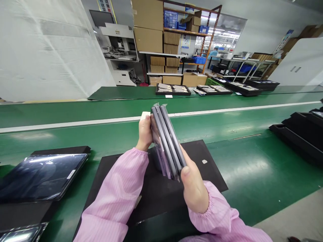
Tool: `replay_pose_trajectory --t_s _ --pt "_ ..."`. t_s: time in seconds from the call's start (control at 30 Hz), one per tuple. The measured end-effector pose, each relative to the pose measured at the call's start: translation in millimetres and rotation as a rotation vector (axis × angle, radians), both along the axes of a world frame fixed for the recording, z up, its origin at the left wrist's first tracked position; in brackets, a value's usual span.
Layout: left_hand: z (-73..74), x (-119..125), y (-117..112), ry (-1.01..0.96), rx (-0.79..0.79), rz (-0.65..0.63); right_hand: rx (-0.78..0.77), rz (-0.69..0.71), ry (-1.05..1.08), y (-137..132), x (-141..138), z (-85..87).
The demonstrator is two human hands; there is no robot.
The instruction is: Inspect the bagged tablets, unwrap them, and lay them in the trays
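Note:
Between my two hands a stack of three slim grey tablet-like slabs (168, 143) is raised on edge, tilted, with clear film sticking out at the top and lower side. My left hand (145, 132) grips its far left end, and the fingers are mostly hidden behind it. A pale yellow slip (145, 115) shows beside that thumb. My right hand (194, 185) clasps the near right end, thumb against the edge. Below the stack lies a black mat (161, 198), with a small white scrap (204, 161) on it.
A film-covered dark screen panel (42, 176) lies at left. Black trays (300, 134) are stacked at right. Along the far side of the green bench (242, 124) stand trays of small parts (173, 89). Shelves with cardboard boxes (148, 40) rise behind.

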State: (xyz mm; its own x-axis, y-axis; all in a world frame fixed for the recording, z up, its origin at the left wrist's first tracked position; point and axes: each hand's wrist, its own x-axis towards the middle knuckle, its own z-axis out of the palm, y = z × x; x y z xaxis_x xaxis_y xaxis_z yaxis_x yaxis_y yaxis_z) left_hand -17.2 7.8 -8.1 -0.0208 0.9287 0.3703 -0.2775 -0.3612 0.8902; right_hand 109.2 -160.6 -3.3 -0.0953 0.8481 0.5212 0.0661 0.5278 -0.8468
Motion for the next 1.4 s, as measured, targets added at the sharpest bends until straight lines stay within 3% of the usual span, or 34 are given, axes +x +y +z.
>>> replay_pose_trajectory --t_s 0.27,0.63,1.17,1.4 --pt "0.0 0.2 -0.7 0.019 0.061 0.007 -0.147 0.136 0.031 0.8 11.6 0.2" --pt "1.0 -0.3 -2.1 0.041 0.045 0.024 -0.054 0.194 0.006 2.0 14.4 7.3" --pt "-7.4 3.9 -0.8 0.049 0.144 0.102 -0.131 0.083 0.064 -13.7 16.9 15.7" --pt "3.4 5.4 -6.4 0.109 0.2 0.12 -0.125 0.055 0.069 -18.9 16.5 15.9"
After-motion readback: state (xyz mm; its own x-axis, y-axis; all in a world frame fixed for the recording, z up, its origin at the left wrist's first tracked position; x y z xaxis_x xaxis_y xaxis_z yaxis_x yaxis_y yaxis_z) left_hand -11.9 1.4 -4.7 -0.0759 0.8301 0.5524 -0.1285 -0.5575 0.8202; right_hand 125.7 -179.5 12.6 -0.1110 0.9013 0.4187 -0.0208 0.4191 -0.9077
